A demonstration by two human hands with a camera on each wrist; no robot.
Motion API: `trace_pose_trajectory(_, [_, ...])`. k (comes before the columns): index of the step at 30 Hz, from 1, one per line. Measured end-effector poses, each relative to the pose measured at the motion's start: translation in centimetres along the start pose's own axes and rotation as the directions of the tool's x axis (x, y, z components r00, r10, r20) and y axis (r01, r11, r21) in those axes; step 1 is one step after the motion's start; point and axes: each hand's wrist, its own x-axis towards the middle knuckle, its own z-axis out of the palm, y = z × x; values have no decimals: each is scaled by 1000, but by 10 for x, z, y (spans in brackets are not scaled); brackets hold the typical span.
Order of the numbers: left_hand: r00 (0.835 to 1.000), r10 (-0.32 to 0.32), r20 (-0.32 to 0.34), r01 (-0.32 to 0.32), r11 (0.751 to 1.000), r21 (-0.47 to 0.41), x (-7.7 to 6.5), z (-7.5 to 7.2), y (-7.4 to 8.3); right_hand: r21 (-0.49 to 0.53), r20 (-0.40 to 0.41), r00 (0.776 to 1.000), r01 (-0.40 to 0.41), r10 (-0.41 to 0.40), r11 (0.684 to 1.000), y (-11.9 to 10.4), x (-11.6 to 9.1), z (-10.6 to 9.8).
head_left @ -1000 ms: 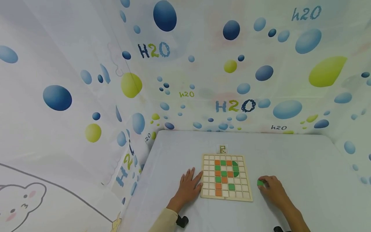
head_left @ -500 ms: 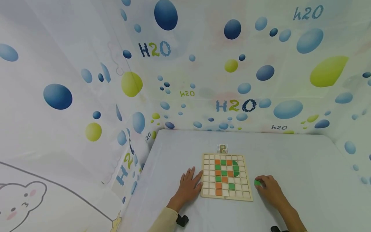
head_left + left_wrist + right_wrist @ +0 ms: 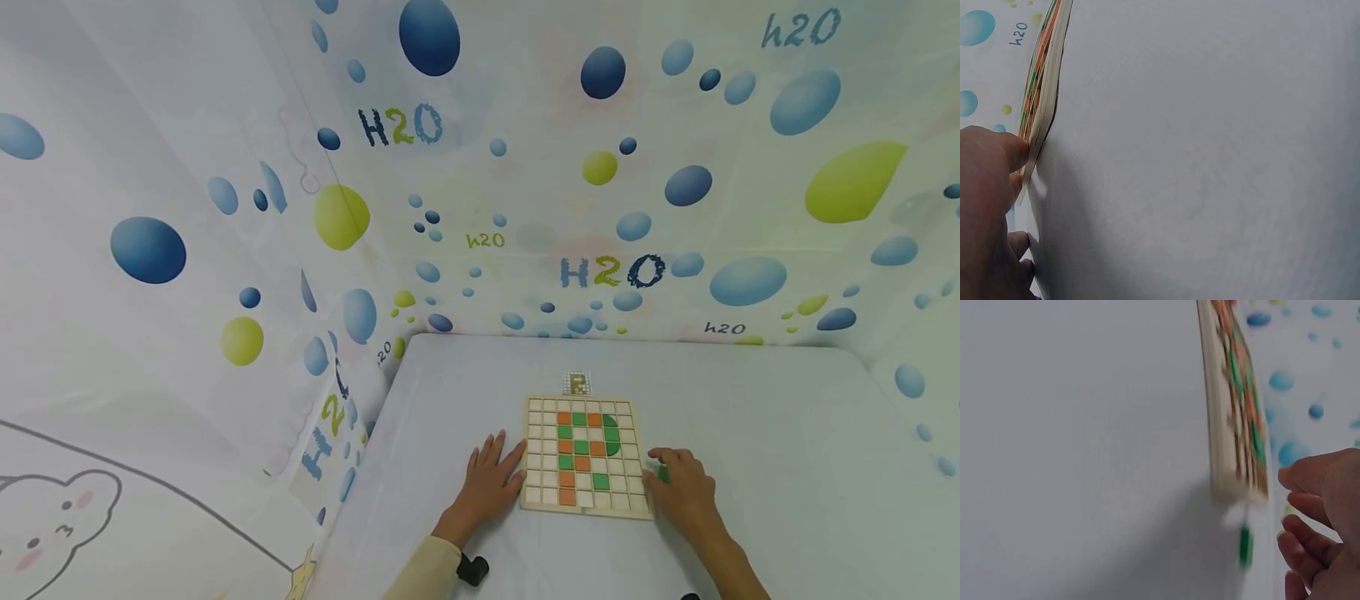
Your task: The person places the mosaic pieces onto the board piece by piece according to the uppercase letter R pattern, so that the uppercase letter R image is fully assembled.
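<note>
A square wooden board (image 3: 622,514) lies on the table, its grid filled with white, orange and green tiles; orange and green ones form a P-like figure. Flat beside its left edge rests my left hand (image 3: 489,483), fingers spread, thumb side touching the rim; the left wrist view shows the thumb against the board's side (image 3: 1052,75). At the right edge is my right hand (image 3: 682,492), thumb and index finger apart. A loose green tile (image 3: 663,473) shows between them. In the right wrist view this green tile (image 3: 1245,547) is blurred and stands clear of the fingertips (image 3: 1291,478).
A small card (image 3: 577,383) with a printed grid pattern lies just behind the board. White cloth covers the table (image 3: 765,417). Patterned curtains (image 3: 525,275) enclose the back and sides. A black wrist device (image 3: 472,570) sits by the left sleeve (image 3: 427,571).
My right hand has moved left to the board's right edge. The green tile it pinched shifted left, then stayed about in place as the fingers parted from it. My left hand has not moved.
</note>
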Motion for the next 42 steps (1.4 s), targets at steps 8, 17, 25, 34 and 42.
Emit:
trace_pose_trajectory(8, [1000,-3,2,3,1000,-9,-1,0,-3,-59,-36,934,352,-355,934,-72,-26,37])
trace_pose_trajectory(17, [1000,8,-2,-8,1000,-10,0,2,-4,-95,70,944,329,-323,940,-90,-35,60])
trace_pose_trajectory(25, [1000,9,-13,-9,1000,-7,0,2,-3,-78,97,948,312,-304,947,-89,-32,58])
trace_pose_trajectory(34, [1000,3,-13,-3,1000,4,-1,3,-2,-2,175,937,308,-303,951,-88,-24,56])
trace_pose_trajectory(42, [1000,12,-13,-13,1000,-11,-1,0,-1,228,189,934,260,-305,938,-83,-18,44])
